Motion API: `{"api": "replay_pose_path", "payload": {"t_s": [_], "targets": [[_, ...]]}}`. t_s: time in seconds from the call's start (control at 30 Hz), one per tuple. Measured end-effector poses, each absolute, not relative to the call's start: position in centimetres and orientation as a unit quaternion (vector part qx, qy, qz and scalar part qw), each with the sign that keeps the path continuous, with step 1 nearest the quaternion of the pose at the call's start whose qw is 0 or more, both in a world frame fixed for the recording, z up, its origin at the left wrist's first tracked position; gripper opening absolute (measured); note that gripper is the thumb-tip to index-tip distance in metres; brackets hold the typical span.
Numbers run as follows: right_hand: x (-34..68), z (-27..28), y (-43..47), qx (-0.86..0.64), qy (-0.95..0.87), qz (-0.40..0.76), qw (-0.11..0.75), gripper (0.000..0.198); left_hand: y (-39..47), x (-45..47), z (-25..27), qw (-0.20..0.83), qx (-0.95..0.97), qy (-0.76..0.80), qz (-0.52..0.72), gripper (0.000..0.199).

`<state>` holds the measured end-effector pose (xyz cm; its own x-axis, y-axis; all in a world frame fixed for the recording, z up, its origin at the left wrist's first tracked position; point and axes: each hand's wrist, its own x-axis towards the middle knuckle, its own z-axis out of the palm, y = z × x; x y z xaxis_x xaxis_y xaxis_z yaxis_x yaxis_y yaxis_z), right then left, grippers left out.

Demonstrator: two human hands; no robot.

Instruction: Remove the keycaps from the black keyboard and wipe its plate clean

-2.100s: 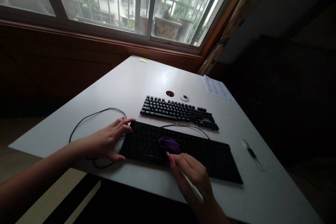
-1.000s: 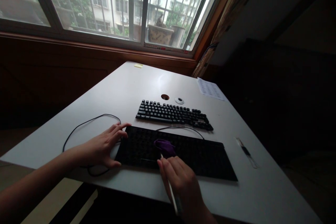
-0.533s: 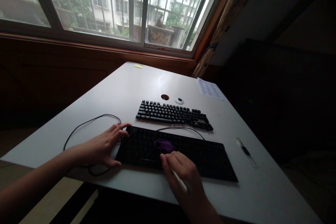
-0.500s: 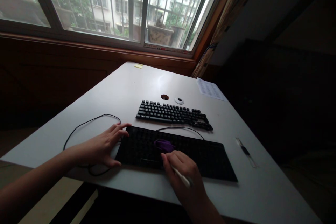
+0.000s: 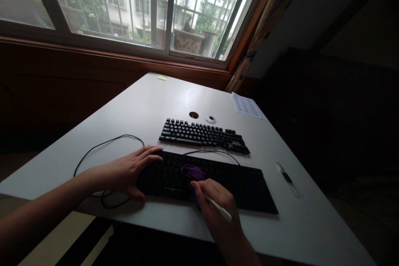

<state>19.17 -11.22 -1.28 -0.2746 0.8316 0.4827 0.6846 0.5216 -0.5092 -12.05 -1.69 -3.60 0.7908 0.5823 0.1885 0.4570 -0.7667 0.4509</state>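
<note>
A slim black keyboard (image 5: 240, 187) lies along the front of the white desk. My left hand (image 5: 132, 170) grips its left end, thumb at the front edge and fingers over the back corner. In my right hand (image 5: 218, 201) is a white pen-like stick (image 5: 220, 208), pinched between thumb and fingers and slanting down to the keys. A crumpled purple cloth (image 5: 193, 171) rests on the keys at the stick's tip, partly behind my fingers; I cannot tell whether it is wrapped on the tip.
Behind it sits a second black keyboard (image 5: 202, 135) with some keys gone. A black cable (image 5: 93, 149) loops at left. A white ring (image 5: 211, 119) lies beside a desk hole (image 5: 193, 115). Printed paper (image 5: 247, 106) and a thin clear tool with a black middle (image 5: 287, 178) are at right.
My left hand has slid slightly further over the keyboard's left end. My right hand still holds the stick, its lower end now tilted a little, and more purple cloth shows below the fingertips.
</note>
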Motion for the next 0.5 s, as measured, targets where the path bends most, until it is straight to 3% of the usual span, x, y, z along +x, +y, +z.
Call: {"api": "replay_pose_path", "payload": {"t_s": [0.23,0.5], "targets": [[17.0,-2.4,-11.6,-0.455,-0.815,-0.128,0.335,0.017,-1.7,-12.1,-3.7,0.191,0.927,0.277,0.166,0.108],[18.4,-0.5,-11.7,-0.470,-0.822,0.026,0.322,0.028,-1.7,-12.0,-4.1,0.182,0.925,0.281,0.179,0.109]]}}
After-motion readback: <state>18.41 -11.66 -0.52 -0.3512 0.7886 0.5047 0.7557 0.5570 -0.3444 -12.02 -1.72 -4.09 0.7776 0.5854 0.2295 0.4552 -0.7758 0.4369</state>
